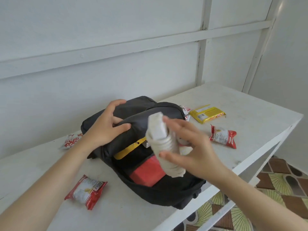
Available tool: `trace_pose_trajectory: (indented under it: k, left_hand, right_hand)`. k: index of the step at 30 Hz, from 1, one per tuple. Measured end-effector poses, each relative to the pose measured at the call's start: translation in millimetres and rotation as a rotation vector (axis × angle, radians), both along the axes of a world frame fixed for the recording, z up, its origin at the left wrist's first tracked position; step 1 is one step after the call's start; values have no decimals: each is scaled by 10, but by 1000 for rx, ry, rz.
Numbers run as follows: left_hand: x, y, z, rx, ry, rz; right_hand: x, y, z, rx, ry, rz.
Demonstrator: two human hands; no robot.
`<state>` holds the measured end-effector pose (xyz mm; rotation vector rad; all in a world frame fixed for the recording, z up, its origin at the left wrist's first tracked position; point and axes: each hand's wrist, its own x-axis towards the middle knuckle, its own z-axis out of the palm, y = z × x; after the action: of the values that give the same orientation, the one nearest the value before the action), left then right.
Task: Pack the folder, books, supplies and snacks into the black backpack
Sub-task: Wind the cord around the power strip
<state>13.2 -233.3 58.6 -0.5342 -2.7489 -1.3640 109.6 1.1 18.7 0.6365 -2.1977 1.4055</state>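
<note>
- Forearms reach in from the lower edge. Between them on the white table (116, 214) lies a red-and-white snack packet (85, 191), just beside the black backpack (166, 194).
- Left hand (106, 125) grips the backpack's upper flap, fingers curled over the fabric, holding the main mouth agape.
- Right hand (191, 147) holds a whitish roll (158, 130), thumb in front and fingers spread behind. Blur hides how firm the hold is.
- The roll's long axis is tilted: its upper end is toward the flap, and its lower end hangs just above the open mouth, over a red book (146, 172) inside.
- The coming move likely turns on lowering the roll end-first into the gap beside that book, down and left of the right hand, which is the nearer one.
- A yellow biscuit pack (207, 114) lies on the table, not yet packed.
</note>
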Motion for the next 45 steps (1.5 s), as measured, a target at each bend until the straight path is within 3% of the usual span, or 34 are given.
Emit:
trace_pose_trajectory:
  k: [6, 11, 15, 28, 36, 40, 45]
  left_hand:
    - [-43, -47, 85, 251, -142, 3]
    - [-55, -58, 85, 232, -163, 17]
    - [-76, -54, 63, 232, -176, 28]
    - [-48, -56, 21, 245, -202, 4]
    - [1, -74, -76, 280, -200, 19]
    - [32, -57, -128, 246, -173, 22]
    - [110, 24, -194, 180, -172, 88]
  right_hand:
    - [-174, -285, -105, 775, 538, 156]
    - [-398, -283, -180, 934, 567, 272]
    - [-422, -339, -139, 884, 548, 321]
    - [-655, -201, -354, 1024, 373, 340]
    - [-497, -316, -453, 1020, 504, 128]
    - [-332, -221, -548, 863, 447, 103]
    - [-275, -24, -278, 414, 411, -65]
